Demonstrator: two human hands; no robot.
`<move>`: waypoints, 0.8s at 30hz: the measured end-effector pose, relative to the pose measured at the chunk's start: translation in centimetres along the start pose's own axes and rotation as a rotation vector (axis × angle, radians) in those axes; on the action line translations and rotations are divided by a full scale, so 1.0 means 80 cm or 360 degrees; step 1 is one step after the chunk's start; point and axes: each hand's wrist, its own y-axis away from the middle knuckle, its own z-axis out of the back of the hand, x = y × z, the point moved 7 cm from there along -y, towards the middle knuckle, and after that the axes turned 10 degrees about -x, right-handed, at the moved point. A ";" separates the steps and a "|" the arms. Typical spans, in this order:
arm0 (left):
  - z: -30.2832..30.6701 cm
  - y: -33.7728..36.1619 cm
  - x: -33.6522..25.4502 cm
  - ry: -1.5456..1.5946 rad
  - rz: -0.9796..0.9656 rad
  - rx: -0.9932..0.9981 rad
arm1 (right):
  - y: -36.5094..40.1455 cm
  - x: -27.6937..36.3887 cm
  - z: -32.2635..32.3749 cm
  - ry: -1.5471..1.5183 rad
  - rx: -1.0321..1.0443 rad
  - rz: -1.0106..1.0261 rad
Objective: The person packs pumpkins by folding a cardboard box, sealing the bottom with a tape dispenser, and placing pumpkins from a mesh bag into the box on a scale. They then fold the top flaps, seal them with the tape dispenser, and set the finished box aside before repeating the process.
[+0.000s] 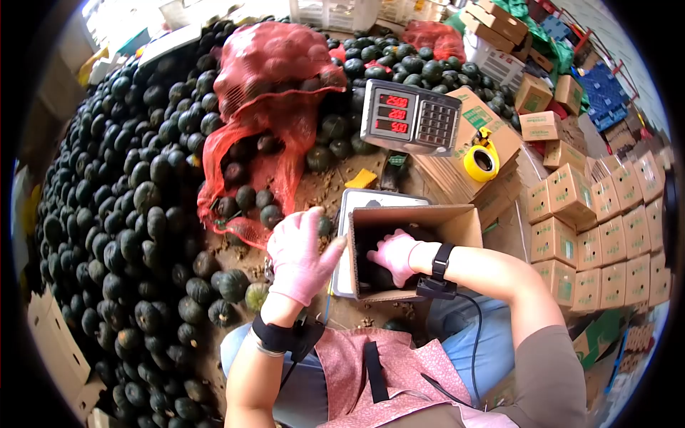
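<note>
My right hand [396, 258], in a pink glove, reaches inside an open cardboard box [457, 227]. Its fingers curl over a dark green kabocha squash [377, 275] at the shaded bottom; the fingertips are partly hidden. The box rests on the white platform of a scale [345, 264]. Left of the box, my left hand [303, 257], also in a pink glove, is raised and open, thumb and fingers apart, holding nothing. Beyond the box stands the scale's display [412, 118], with red lit digits and a keypad.
A large heap of squashes [132, 239] fills the left side. Red mesh sacks [267, 64] lie ahead, one with loose squashes at its mouth. A yellow tape roll [481, 162] sits on flattened cardboard [446, 178]. Stacked small boxes [599, 239] stand at right.
</note>
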 end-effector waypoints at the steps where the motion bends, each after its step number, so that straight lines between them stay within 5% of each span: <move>1: 0.000 0.005 -0.003 -0.0140 0.0013 0.0206 | -0.003 0.003 0.000 0.0014 0.0018 0.0025; 6: -0.041 0.034 -0.002 -0.0120 0.0030 0.0769 | -0.014 -0.026 0.012 -0.0599 0.0144 0.0113; 15: -0.058 0.034 -0.019 -0.0204 -0.0103 0.0924 | -0.055 -0.050 -0.017 -0.0954 0.0456 0.0238; 17: -0.056 0.032 -0.021 -0.0159 -0.0076 0.0908 | -0.060 -0.058 -0.019 -0.0814 0.0407 -0.0084; 19: -0.050 0.031 -0.021 -0.0254 -0.0152 0.0780 | -0.043 -0.048 -0.001 -0.0760 0.0502 -0.0076; 21: -0.050 0.030 -0.019 -0.0232 -0.0100 0.0839 | -0.029 -0.048 -0.003 -0.0349 0.0401 0.0168; 24: -0.053 0.028 -0.022 -0.0232 -0.0085 0.0855 | -0.016 -0.071 -0.024 -0.0570 -0.0015 0.0298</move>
